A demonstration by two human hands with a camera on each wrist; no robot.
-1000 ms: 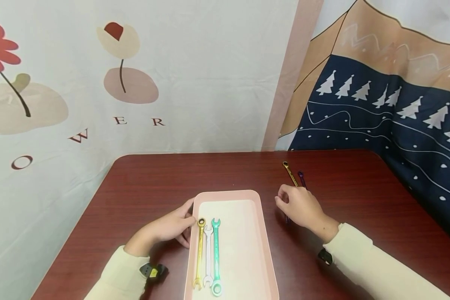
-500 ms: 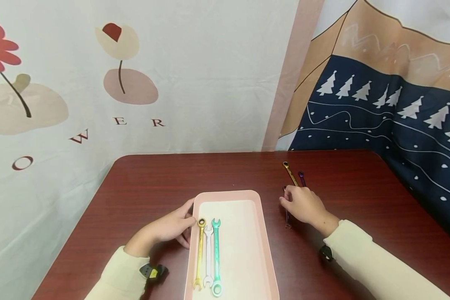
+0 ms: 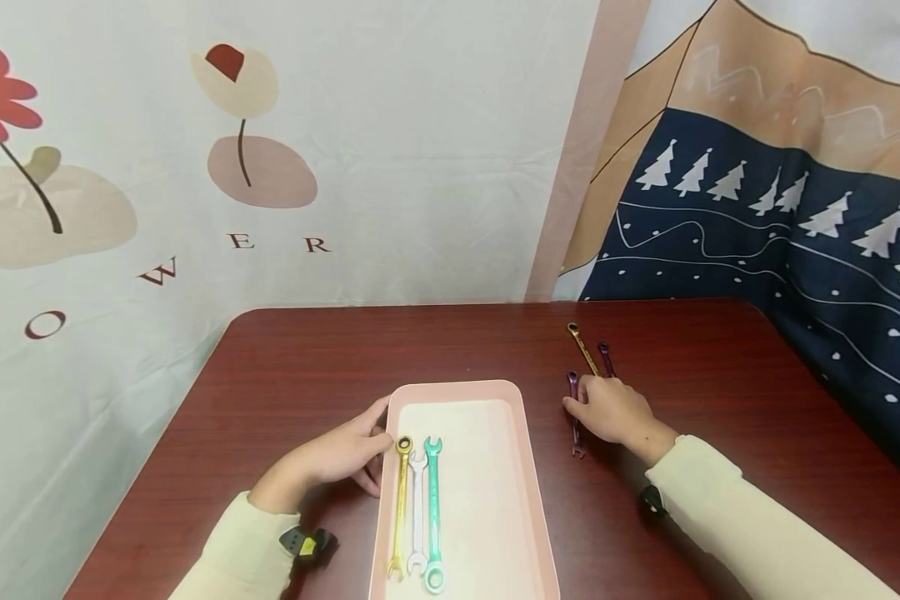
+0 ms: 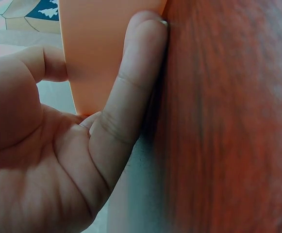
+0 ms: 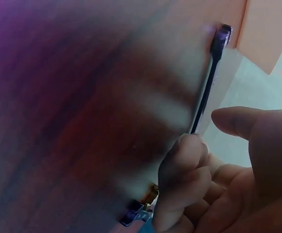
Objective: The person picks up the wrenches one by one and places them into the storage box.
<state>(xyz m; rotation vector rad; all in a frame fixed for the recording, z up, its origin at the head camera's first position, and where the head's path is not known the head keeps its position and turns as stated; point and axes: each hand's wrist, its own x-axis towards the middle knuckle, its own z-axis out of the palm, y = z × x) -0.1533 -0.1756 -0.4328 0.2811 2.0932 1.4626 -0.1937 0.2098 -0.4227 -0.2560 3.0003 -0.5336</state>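
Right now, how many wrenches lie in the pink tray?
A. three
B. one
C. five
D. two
A: the tray holds three side by side, a gold wrench, a white wrench and a green wrench; the other wrenches lie on the table by the right hand.

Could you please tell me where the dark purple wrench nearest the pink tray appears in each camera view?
Head: purple wrench lies on the table right of the pink tray, under the right hand's fingertips.
Left wrist: not in view.
Right wrist: wrench runs up from a fingertip, upper right.
Shared landmark: the pink tray.
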